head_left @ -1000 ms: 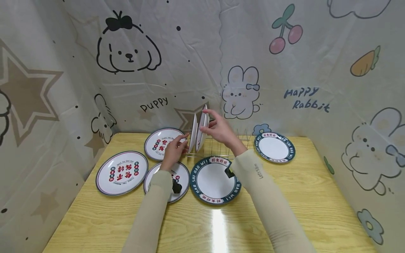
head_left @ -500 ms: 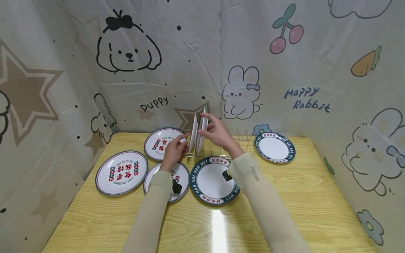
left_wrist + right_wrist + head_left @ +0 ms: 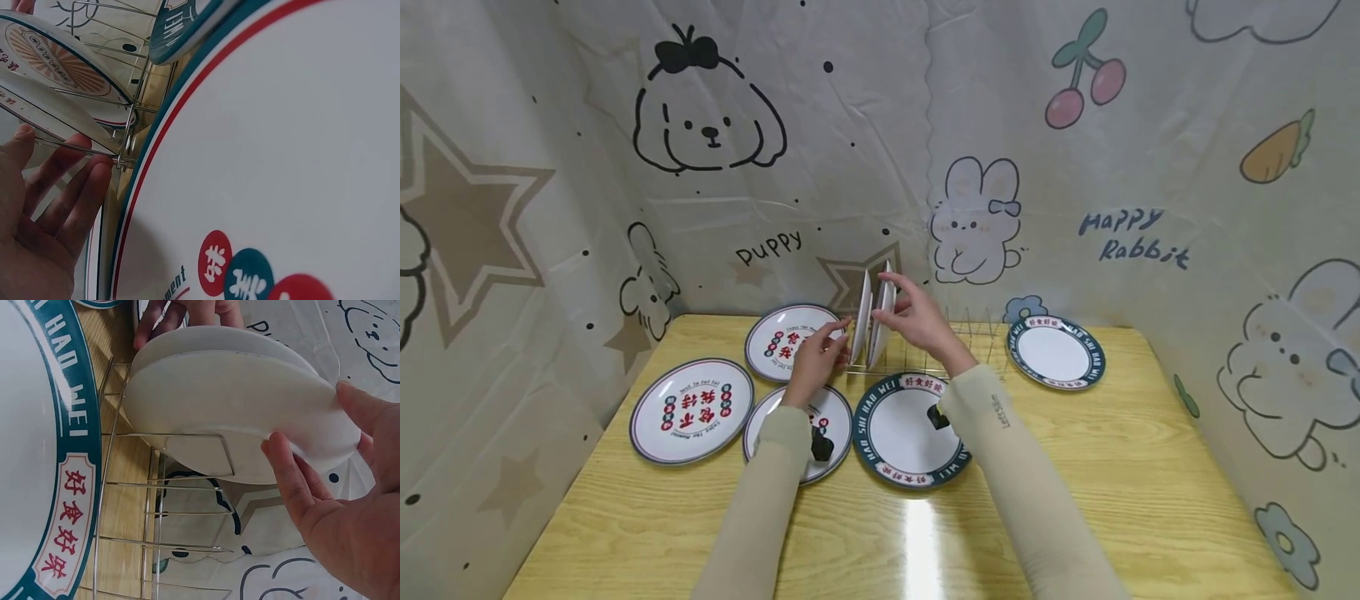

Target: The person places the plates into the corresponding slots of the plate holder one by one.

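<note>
Two white plates stand on edge at the left end of a wire plate rack (image 3: 175,435). My right hand (image 3: 925,321) pinches the upper rim of the right-hand plate (image 3: 250,394), thumb and fingers on opposite faces. That plate's lower edge sits among the wires. Leaning beside it is the other upright plate (image 3: 860,321), nearest my left hand (image 3: 812,362). In the left wrist view the left thumb and fingers (image 3: 90,187) curl about the rack's end wire, close to this plate; exact contact is partly hidden.
On the wooden table (image 3: 1112,483) lie a red-lettered plate (image 3: 692,411) at left, another behind (image 3: 782,337), and one under my left sleeve (image 3: 835,412). A green-rimmed plate (image 3: 910,433) lies before the rack, a smaller one (image 3: 1052,354) at its right. A printed curtain (image 3: 850,125) hangs behind.
My right hand has lowered the pinched plate and shifted it slightly left, toward the other upright plate. The left hand keeps its place at the rack's end.
</note>
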Action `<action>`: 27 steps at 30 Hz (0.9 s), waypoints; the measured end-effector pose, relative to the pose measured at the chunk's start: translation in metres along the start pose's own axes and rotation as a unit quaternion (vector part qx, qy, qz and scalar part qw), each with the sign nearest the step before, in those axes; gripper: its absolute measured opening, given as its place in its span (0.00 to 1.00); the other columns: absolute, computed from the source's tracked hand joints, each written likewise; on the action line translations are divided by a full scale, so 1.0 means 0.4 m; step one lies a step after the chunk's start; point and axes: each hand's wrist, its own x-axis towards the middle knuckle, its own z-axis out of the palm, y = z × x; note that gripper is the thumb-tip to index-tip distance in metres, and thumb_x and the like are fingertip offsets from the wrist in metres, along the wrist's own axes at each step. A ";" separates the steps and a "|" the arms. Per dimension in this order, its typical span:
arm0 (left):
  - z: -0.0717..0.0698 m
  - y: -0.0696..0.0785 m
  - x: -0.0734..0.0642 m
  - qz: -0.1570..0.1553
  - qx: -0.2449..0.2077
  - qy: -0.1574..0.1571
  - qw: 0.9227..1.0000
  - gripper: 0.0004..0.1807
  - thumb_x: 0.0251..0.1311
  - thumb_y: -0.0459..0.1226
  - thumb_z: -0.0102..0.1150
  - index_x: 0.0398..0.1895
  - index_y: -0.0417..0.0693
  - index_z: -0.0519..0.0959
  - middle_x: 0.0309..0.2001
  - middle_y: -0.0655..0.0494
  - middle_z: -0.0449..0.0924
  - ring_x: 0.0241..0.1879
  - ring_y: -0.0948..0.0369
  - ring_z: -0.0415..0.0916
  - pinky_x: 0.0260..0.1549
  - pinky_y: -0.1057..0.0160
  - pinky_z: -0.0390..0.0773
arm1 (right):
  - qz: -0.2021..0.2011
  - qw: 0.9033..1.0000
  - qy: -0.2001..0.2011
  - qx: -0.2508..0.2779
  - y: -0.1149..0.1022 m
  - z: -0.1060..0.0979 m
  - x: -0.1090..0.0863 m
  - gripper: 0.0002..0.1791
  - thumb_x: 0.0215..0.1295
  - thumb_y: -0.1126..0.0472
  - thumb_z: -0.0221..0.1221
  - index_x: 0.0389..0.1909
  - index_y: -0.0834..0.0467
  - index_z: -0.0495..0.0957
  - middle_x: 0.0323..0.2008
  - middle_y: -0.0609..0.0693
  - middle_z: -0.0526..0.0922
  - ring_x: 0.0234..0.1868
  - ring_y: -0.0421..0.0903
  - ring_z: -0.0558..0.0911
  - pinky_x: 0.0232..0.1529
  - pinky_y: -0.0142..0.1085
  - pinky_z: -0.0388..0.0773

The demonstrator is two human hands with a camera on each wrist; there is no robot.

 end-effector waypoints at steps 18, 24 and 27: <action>0.013 0.005 -0.005 -0.010 0.013 0.000 1.000 0.21 0.78 0.46 0.53 0.71 0.72 0.74 0.41 0.50 0.86 0.36 0.57 0.84 0.39 0.63 0.84 | -0.035 0.999 -0.006 -0.008 0.035 0.006 0.001 0.40 0.75 0.49 0.62 0.82 0.38 0.55 0.51 0.60 0.80 0.49 0.57 0.85 0.47 0.48 0.85; 0.006 0.004 -0.006 -0.001 0.017 0.000 1.000 0.21 0.78 0.46 0.53 0.71 0.70 0.74 0.41 0.49 0.86 0.37 0.57 0.84 0.40 0.62 0.85 | -0.024 1.000 0.008 -0.015 0.035 0.015 -0.005 0.40 0.74 0.45 0.61 0.82 0.34 0.53 0.65 0.65 0.65 0.56 0.62 0.82 0.50 0.50 0.86; 0.001 0.005 -0.005 -0.002 0.019 0.000 1.000 0.21 0.78 0.47 0.53 0.71 0.71 0.74 0.41 0.50 0.86 0.36 0.58 0.84 0.40 0.62 0.85 | -0.018 0.999 0.015 -0.022 0.030 0.012 -0.007 0.40 0.74 0.43 0.61 0.82 0.32 0.53 0.67 0.65 0.62 0.57 0.64 0.82 0.52 0.51 0.86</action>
